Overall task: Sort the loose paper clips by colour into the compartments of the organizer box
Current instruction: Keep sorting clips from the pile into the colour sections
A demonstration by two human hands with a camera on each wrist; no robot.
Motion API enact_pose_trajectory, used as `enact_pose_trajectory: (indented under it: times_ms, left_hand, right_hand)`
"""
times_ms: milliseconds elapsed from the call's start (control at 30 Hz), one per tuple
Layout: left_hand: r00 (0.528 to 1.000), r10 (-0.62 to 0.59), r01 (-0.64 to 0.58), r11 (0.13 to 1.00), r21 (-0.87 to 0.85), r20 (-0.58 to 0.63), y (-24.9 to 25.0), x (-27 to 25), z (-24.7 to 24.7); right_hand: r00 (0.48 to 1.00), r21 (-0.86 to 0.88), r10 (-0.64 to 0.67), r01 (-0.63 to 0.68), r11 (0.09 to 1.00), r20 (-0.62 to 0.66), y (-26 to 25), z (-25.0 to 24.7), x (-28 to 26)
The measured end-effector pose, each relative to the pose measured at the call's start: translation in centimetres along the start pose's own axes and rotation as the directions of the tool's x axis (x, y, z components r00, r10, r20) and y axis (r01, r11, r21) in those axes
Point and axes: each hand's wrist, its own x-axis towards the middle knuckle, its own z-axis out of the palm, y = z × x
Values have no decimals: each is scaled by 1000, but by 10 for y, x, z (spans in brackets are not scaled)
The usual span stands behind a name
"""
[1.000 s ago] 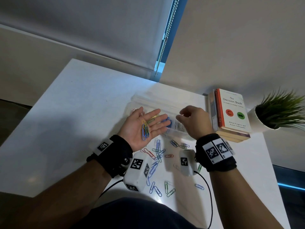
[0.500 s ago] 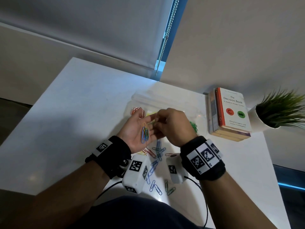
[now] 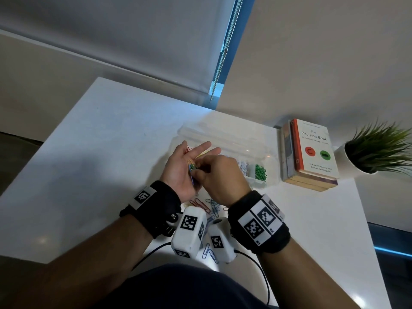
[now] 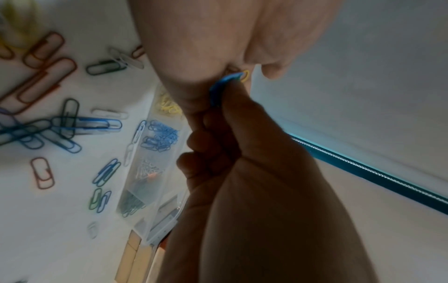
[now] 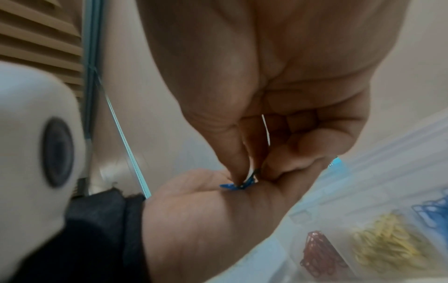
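My left hand [image 3: 178,170] is held palm up in front of the clear organizer box [image 3: 252,141], fingers straight. A small bunch of paper clips [image 3: 191,167], blue, green and yellow, lies on the palm. My right hand [image 3: 219,175] reaches over it. Its thumb and forefinger pinch a blue paper clip [image 5: 236,185] against the left palm [image 5: 213,214]. The blue clip [image 4: 218,90] and a yellow clip [image 4: 245,75] also show in the left wrist view. The box holds sorted red [image 5: 320,252], yellow [image 5: 387,249], blue [image 5: 434,210], white [image 3: 243,167] and green [image 3: 260,171] clips.
Several loose clips [image 3: 207,206] of mixed colours lie on the white table [image 3: 100,152] under my wrists and in front of the box. A stack of books [image 3: 312,152] and a potted plant [image 3: 376,150] stand to the right of the box.
My right hand came left from over the box to my left palm and closed its thumb and forefinger on a clip there. The left hand stayed palm up.
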Motion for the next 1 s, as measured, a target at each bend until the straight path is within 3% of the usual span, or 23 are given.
enact_pose_trajectory:
  times_ms: [400, 533, 667, 1000]
  left_hand:
    - [1000, -5, 5, 1000, -1, 30, -2, 2, 1]
    - [999, -2, 4, 999, -41, 38, -4, 2, 3]
    - [999, 3, 1, 996, -89, 50, -7, 3, 4]
    - [998, 7, -2, 997, -75, 57, -7, -2, 9]
  right_hand:
    - [999, 80, 18, -15, 997, -30, 6, -3, 1]
    - [997, 217, 58, -45, 975, -53, 15, -7, 3]
    - [995, 436, 95, -68, 897, -40, 21, -15, -1]
    - [997, 494, 70, -71, 867, 21, 23, -12, -6]
